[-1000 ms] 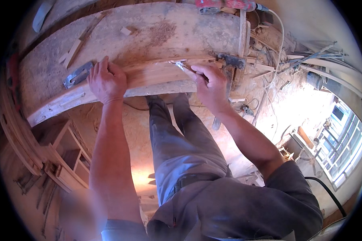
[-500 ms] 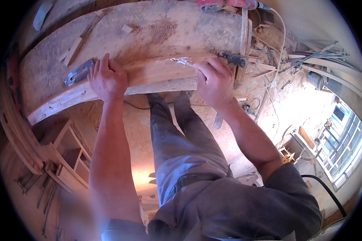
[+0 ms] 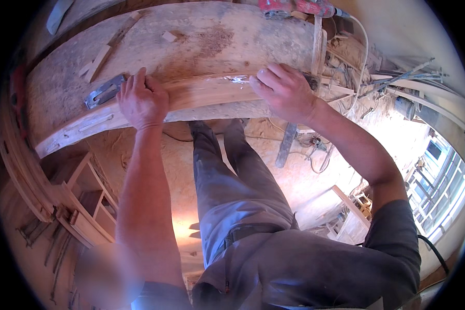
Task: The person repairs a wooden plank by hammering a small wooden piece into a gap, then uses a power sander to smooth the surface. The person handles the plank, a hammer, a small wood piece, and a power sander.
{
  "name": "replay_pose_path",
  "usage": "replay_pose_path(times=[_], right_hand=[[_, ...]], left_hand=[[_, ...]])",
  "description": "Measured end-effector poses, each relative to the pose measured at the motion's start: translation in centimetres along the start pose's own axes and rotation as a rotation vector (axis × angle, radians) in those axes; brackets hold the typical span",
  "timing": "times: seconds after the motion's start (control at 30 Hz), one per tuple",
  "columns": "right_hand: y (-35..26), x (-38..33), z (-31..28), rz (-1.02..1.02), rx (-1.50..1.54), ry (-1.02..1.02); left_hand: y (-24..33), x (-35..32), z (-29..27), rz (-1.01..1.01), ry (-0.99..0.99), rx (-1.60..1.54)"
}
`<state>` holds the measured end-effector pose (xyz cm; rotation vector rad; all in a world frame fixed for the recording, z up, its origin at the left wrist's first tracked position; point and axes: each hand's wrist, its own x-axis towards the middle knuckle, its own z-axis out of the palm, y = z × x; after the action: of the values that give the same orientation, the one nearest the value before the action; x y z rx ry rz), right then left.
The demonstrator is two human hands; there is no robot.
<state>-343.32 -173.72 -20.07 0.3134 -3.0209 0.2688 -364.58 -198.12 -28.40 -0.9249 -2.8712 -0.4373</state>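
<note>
A long, pale, slightly curved wooden piece (image 3: 201, 92) lies along the near edge of the bench. My left hand (image 3: 143, 99) grips it left of the middle, its fingers bent over the top. Close by that hand is a grey metal tool (image 3: 104, 93) with a slot in its face. My right hand (image 3: 285, 92) is closed in a pinch over the piece's right part; what it pinches is too small to make out. Just left of its fingertips a shiny whitish smear (image 3: 237, 79) lies on the wood.
Small wood offcuts (image 3: 99, 62) lie on the dusty bench top (image 3: 201, 31). A red power tool (image 3: 315, 7) with a cable sits at the far right. On the left stands a wooden frame (image 3: 90, 191). Rods and scraps (image 3: 413, 75) crowd the right side.
My right hand has shifted slightly right and up, its elbow swinging outward, and it now covers much of a dark object on the bench. My left hand stays on the wooden piece.
</note>
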Motion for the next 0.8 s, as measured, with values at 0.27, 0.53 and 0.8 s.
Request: replay_pose_path(times=[0.27,0.53,0.8], right_hand=[[0.5,0.9,0.0,-0.022,0.067,-0.076],[-1.4,1.9,1.9,0.108,0.05,0.021],[-0.7,1.4,2.9,0.135,0.168,0.118]], left_hand=[[-0.1,0.1,0.3,0.042,0.082,-0.056],[0.3,0.1,0.2,-0.03,0.004,-0.021],[0.7,0.0,0.1,-0.053,-0.041,-0.006]])
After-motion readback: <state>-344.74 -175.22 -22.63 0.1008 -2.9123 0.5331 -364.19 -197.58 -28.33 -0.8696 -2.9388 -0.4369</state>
